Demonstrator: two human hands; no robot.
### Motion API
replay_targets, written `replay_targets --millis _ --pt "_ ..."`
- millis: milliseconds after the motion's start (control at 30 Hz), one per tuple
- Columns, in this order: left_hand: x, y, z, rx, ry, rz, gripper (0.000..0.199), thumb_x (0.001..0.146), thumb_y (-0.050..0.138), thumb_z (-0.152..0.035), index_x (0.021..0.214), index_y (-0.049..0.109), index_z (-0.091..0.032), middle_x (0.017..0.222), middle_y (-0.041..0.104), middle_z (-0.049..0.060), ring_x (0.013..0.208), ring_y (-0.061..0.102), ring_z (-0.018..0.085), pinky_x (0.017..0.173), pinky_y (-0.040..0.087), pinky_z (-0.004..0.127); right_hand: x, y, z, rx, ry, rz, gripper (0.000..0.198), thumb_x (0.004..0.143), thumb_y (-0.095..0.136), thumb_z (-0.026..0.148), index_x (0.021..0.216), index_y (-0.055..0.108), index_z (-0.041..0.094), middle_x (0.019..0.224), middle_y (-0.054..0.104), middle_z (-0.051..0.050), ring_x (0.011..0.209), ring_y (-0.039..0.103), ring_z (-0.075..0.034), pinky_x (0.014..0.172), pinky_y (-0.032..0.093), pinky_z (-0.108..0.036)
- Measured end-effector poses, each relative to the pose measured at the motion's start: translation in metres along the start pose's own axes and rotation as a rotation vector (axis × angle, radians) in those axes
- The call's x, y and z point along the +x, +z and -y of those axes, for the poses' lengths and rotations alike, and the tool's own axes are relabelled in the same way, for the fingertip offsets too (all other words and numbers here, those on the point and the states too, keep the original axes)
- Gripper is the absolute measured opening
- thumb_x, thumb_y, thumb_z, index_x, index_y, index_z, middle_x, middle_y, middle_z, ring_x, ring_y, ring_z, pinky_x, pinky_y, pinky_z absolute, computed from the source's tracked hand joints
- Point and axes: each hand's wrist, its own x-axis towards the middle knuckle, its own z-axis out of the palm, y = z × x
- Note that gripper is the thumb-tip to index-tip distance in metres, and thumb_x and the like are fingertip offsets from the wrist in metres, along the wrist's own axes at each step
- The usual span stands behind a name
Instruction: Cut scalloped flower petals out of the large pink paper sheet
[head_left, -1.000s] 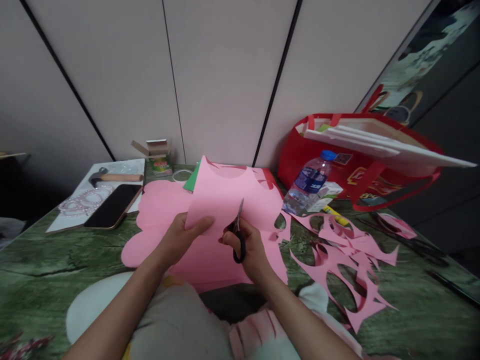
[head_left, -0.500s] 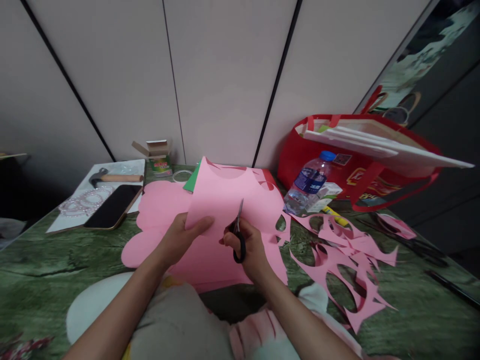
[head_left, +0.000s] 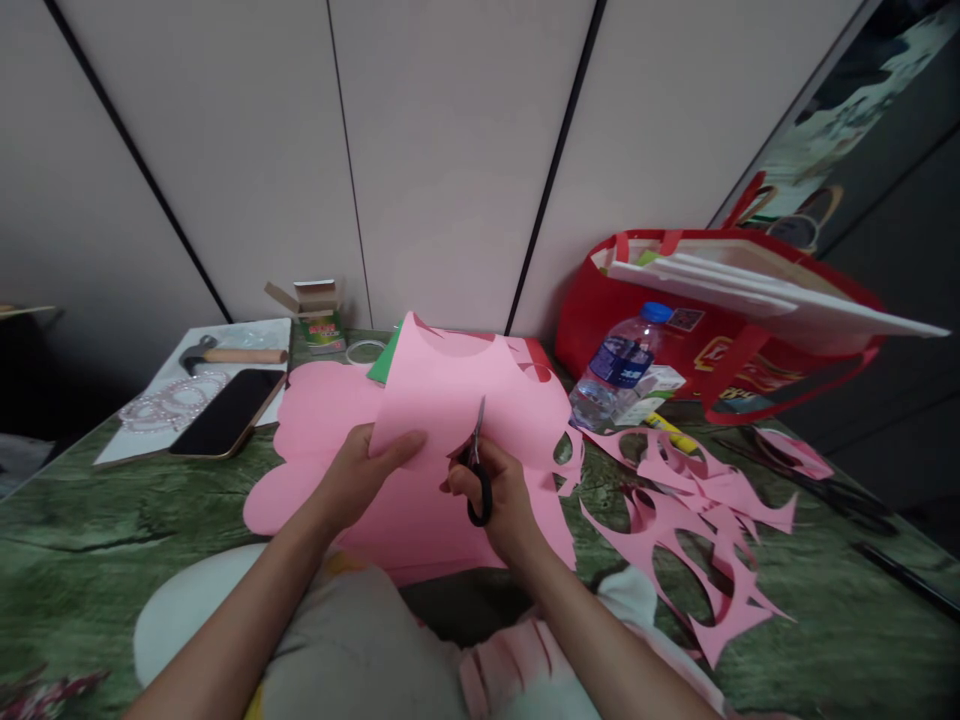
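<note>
A sheet of pink paper is held up over a scalloped pink paper piece on the table. My left hand pinches the sheet's lower left, thumb on the near face and the other fingers hidden behind. In my right hand are small scissors with black handles, fingers through the loops. Their blades point up and away at the sheet's lower edge, where a curved cut shows. Behind the sheet a green piece and a red piece peek out.
Pink paper scraps spread on the right by a water bottle, a glue stick and a red bag. Left lie a phone, a hammer and a beaded ornament; a small box stands behind.
The upper edge of the held sheet has shifted slightly. Both hands stay in nearly the same place, and the scissors remain at the cut.
</note>
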Motion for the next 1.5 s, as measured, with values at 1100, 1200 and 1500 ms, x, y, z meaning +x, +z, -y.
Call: replay_targets --millis 1100,1200,1500 --pt "0.0010 -0.0030 0.0064 -0.065 0.048 -0.115 0.028 0.069 0.064 -0.036 0.058 0.049 -0.015 0.053 0.047 -0.005 0.050 0.042 0.009 0.047 0.036 0.021 -0.0002 0.0017 0.0010 -0.022 0.040 -0.009 0.011 0.061 0.062 0.023 0.068 0.056 0.018 0.049 0.047 0.008 0.043 0.048 -0.009 0.045 0.037 -0.023" --pt "0.0009 -0.0027 0.0051 -0.050 0.055 -0.149 0.029 0.068 0.065 -0.036 0.056 0.048 -0.015 0.052 0.046 -0.006 0.049 0.041 0.008 0.046 0.035 0.020 -0.0004 0.0014 0.0011 -0.035 0.041 0.002 0.010 0.062 0.062 0.023 0.068 0.056 0.018 0.048 0.047 0.008 0.043 0.048 -0.009 0.045 0.038 -0.024" --pt "-0.0001 -0.0020 0.0022 -0.054 0.047 -0.178 0.024 0.067 0.065 -0.035 0.060 0.053 -0.016 0.053 0.051 -0.005 0.048 0.044 0.009 0.047 0.037 0.021 -0.0001 0.0010 -0.0024 -0.041 0.039 -0.002 0.011 0.062 0.062 0.025 0.068 0.055 0.018 0.047 0.046 0.008 0.042 0.047 -0.009 0.043 0.040 -0.024"
